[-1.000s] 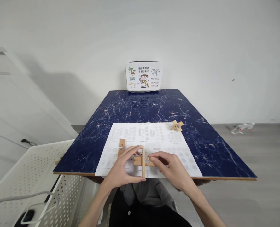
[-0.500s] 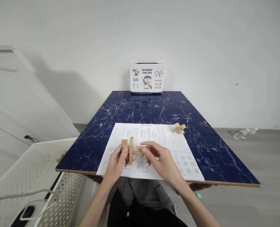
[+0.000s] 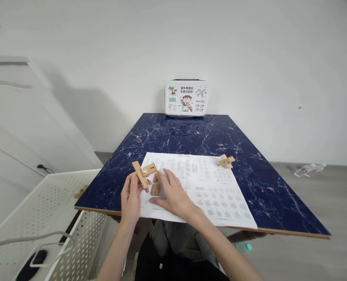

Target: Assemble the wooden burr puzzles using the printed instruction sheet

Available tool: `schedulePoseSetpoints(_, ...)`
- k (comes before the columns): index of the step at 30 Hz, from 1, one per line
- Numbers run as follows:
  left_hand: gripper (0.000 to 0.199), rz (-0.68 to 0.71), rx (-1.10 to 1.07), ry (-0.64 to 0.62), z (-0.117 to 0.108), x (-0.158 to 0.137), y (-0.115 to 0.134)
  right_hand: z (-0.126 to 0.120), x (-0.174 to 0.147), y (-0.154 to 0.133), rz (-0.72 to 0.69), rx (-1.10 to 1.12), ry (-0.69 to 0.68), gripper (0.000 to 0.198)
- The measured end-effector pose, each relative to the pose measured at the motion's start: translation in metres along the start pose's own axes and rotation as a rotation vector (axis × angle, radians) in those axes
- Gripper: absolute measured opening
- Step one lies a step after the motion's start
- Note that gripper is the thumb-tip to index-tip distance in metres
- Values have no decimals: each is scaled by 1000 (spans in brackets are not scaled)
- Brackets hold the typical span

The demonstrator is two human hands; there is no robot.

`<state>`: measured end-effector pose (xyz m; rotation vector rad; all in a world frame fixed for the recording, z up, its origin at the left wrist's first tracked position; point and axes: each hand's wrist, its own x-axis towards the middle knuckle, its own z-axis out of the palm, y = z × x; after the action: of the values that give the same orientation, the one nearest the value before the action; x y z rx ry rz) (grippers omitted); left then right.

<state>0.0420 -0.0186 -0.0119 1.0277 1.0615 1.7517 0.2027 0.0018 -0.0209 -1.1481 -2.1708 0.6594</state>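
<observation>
My left hand (image 3: 131, 197) is closed around crossed wooden puzzle pieces (image 3: 140, 173), held tilted above the paper's left side. Dark marks show on their faces. Just to the right, my right hand (image 3: 173, 193) has its fingers and thumb around a notched wooden puzzle piece (image 3: 156, 186). That piece stands on end, apart from the crossed ones, and its contact with the fingers is partly hidden. Beneath both hands lies a white instruction sheet (image 3: 191, 179) printed with small grey diagrams. An assembled wooden cross puzzle (image 3: 226, 161) rests at the sheet's upper right corner.
The blue marble-patterned table (image 3: 185, 134) has a white cartoon-printed case (image 3: 186, 97) at its back edge, against the wall. A white perforated bin (image 3: 82, 230) with a cable stands at the left. A clear plastic bottle (image 3: 308, 169) lies on the floor at right.
My left hand has turned the crossed pieces to a slant and moved slightly left. My right hand has shifted left, close to them. The whole view has shifted a little.
</observation>
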Motion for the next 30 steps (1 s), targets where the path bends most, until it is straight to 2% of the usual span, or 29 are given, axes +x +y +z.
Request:
schedulePoseSetpoints(4,33,7,61,-27,-2,-2,-1,7,11,0,-69,-37,20,66)
schedulePoseSetpoints(7,32,9,102,-73,-2,-4,-1,1,7,4,-52,-52,68,55)
schedulePoseSetpoints(10,34,21,195,-119,-1,-7,1,-19,-7,14,33,-66,163,56)
schedulePoseSetpoints(12,36,27,284,-165,1,-9,4,-39,-18,23,100,-17,292,58)
schedulePoseSetpoints(14,39,28,369,-232,2,-11,8,-59,-29,30,175,99,402,60)
schedulePoseSetpoints(16,40,34,455,-294,4,-12,11,-75,-40,31,237,290,452,61)
schedulePoseSetpoints(19,37,68,611,-388,10,-15,14,-87,-54,25,189,553,387,56)
schedulePoseSetpoints(21,32,100,703,-487,17,-18,14,-89,-60,17,128,605,348,58)
schedulePoseSetpoints(25,22,106,768,-654,31,-25,12,-85,-66,5,69,561,294,65)
schedulePoseSetpoints(30,19,99,773,-675,32,-28,6,-82,-67,4,70,487,313,65)
